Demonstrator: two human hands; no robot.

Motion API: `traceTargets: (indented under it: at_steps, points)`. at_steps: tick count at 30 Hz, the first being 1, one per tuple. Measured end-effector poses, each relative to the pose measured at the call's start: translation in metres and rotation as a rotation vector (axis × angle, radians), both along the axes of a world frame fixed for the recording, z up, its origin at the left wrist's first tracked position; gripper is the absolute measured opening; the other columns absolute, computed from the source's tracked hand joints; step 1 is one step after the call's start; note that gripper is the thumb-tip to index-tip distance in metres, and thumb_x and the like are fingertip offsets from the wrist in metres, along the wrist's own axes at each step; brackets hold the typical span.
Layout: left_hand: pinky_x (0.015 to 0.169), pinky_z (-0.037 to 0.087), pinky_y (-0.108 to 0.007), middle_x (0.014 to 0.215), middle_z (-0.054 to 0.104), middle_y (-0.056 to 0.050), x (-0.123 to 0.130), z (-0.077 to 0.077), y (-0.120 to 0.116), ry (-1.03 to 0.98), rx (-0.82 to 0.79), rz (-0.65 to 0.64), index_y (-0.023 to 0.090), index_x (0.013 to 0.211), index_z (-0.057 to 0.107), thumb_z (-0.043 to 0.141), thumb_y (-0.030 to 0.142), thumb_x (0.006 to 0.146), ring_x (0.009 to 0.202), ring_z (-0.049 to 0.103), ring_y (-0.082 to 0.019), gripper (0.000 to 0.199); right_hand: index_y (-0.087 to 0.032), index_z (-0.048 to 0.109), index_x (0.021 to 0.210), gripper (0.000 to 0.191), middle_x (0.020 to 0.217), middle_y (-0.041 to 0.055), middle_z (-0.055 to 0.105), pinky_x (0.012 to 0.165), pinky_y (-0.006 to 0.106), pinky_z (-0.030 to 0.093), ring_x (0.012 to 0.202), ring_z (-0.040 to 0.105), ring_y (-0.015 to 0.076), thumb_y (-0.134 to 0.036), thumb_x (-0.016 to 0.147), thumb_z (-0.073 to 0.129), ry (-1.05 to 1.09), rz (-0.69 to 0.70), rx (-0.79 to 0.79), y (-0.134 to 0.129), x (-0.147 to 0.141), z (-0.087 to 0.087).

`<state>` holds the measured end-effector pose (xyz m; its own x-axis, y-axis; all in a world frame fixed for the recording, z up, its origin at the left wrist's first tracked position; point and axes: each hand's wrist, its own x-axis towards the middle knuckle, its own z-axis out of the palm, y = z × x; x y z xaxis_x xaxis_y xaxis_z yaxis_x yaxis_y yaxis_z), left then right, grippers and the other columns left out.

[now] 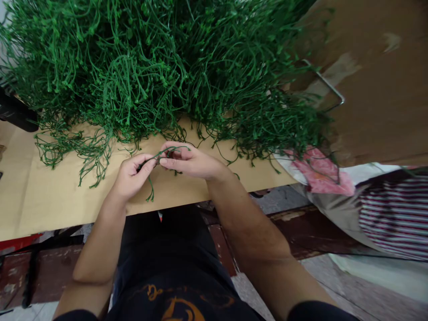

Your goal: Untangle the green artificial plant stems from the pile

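Between my two hands is a green plastic plant stem (150, 189) with thin branches; one branch hangs below my left fingers and another arcs over my right ones. My left hand (133, 174) is closed, with thumb and index finger pinching the stem. Close beside it, my right hand (192, 162) pinches the same stem, its thumb toward my left fingertips. Part of the stem is hidden inside the fingers. Behind both hands rises a large tangled heap of green plastic stems (140, 80), with loose ones spilling toward me.
Brown cardboard (67, 200) covers the table, its front edge just before my body. A large cardboard box (384, 89) with a metal wire handle (326, 84) stands at right. Below it lie a pink plastic bag (324, 171) and striped cloth (397, 214). A black cylindrical object (16, 109) sits at left.
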<state>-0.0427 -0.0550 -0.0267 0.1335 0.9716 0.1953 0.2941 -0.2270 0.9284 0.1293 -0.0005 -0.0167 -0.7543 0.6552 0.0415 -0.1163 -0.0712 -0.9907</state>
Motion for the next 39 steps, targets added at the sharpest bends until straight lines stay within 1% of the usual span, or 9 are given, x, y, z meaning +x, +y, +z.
traceTargets:
  at_steps: [3,6,11,15,18,22,26,33,39]
  points:
    - [0.061,0.038,-0.022,0.063,0.054,0.001,-0.001,0.003,0.0,-0.001,-0.054,-0.02,0.015,0.071,0.06,0.055,0.037,0.079,0.061,0.046,-0.01,0.024,-0.015,0.054,0.076,0.021,0.072,-0.0022,0.053,0.066,0.023,0.041,0.068,0.047,0.007,-0.034,0.077,0.061,-0.074,0.059,0.147,0.004,0.003,0.001]
    - [0.06,0.037,-0.022,0.061,0.052,0.002,-0.001,0.007,-0.001,-0.037,-0.123,-0.094,0.015,0.068,0.058,0.057,0.041,0.078,0.059,0.044,-0.009,0.028,-0.014,0.055,0.079,0.022,0.07,-0.002,0.053,0.063,0.023,0.042,0.065,0.048,0.0071,-0.035,0.079,0.058,-0.064,0.119,0.176,0.005,0.006,0.001]
    - [0.059,0.035,-0.023,0.059,0.05,0.002,-0.004,0.009,-0.001,-0.164,-0.19,-0.163,0.014,0.064,0.057,0.059,0.046,0.076,0.059,0.044,-0.009,0.034,-0.015,0.048,0.079,0.026,0.06,-0.0065,0.044,0.039,0.017,0.027,0.044,0.034,0.0016,-0.04,0.083,0.056,0.041,0.168,-0.072,-0.003,-0.002,-0.004]
    - [0.055,0.032,-0.023,0.055,0.047,0.002,-0.003,0.011,-0.004,-0.297,-0.224,-0.154,0.014,0.058,0.055,0.062,0.044,0.075,0.054,0.039,-0.008,0.036,-0.015,0.047,0.073,0.031,0.05,-0.0108,0.03,0.037,0.015,0.014,0.04,0.019,0.0001,-0.043,0.081,0.058,0.253,0.162,-0.257,-0.012,-0.016,-0.012]
    - [0.048,0.029,-0.021,0.052,0.043,0.004,-0.004,0.014,-0.006,-0.451,-0.252,-0.112,0.014,0.057,0.054,0.068,0.045,0.069,0.048,0.034,-0.005,0.036,-0.015,0.047,0.071,0.03,0.052,-0.0097,0.034,0.04,0.015,0.021,0.039,0.029,0.0001,-0.039,0.078,0.063,0.437,0.128,-0.356,-0.019,-0.024,-0.016]
    - [0.041,0.022,-0.02,0.043,0.032,0.006,-0.009,0.013,-0.009,-0.601,-0.262,-0.132,0.014,0.051,0.049,0.071,0.045,0.064,0.04,0.03,-0.004,0.041,-0.014,0.046,0.064,0.031,0.052,-0.0069,0.042,0.047,0.017,0.034,0.048,0.055,0.0064,-0.035,0.081,0.061,0.566,0.193,-0.336,-0.026,-0.032,-0.017]
    - [0.039,0.025,-0.021,0.04,0.03,0.006,-0.013,0.008,-0.009,-0.677,-0.224,-0.188,0.016,0.047,0.042,0.068,0.046,0.067,0.037,0.032,-0.005,0.045,-0.015,0.046,0.062,0.03,0.048,-0.0063,0.042,0.049,0.019,0.038,0.049,0.06,0.0099,-0.033,0.084,0.056,0.668,0.205,-0.328,-0.032,-0.042,-0.016]
    - [0.036,0.02,-0.019,0.037,0.02,0.008,-0.013,0.014,-0.007,-0.747,-0.164,-0.166,0.016,0.045,0.037,0.069,0.042,0.066,0.034,0.019,-0.002,0.047,-0.016,0.04,0.058,0.036,0.047,-0.0076,0.039,0.039,0.017,0.035,0.037,0.051,0.0067,-0.036,0.081,0.059,0.769,0.049,-0.412,-0.043,-0.057,-0.012]
    - [0.039,0.021,-0.021,0.035,0.022,0.007,-0.015,0.016,-0.008,-0.724,-0.134,-0.246,0.017,0.044,0.035,0.068,0.043,0.066,0.034,0.021,-0.003,0.048,-0.016,0.031,0.055,0.041,0.047,-0.01,0.027,0.035,0.013,0.023,0.032,0.025,-0.0004,-0.029,0.08,0.06,0.822,-0.039,-0.487,-0.053,-0.059,0.005]
